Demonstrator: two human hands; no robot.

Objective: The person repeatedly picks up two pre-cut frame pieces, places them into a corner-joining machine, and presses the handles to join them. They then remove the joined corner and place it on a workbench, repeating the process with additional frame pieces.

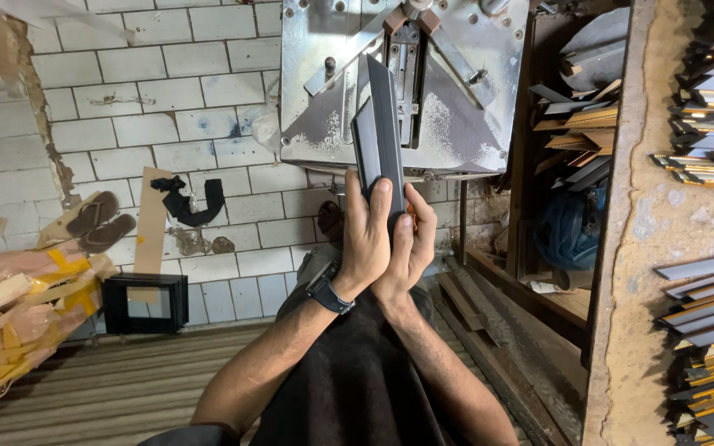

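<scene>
Black frame (145, 302) stands assembled by the tiled floor, far left. Left hand (367, 238) and right hand (411, 244) both clasp two dark moulding strips (380, 132), pressed together, mitred tips up against the metal joining machine (448, 83). Strips look cut but unjoined; corner joining seems left. Stacked mouldings (708, 301) wait on the right.

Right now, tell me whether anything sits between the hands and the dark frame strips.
Nothing visible does. The left hand and right hand already clasp the dark frame strips directly, in front of the metal machine.
</scene>
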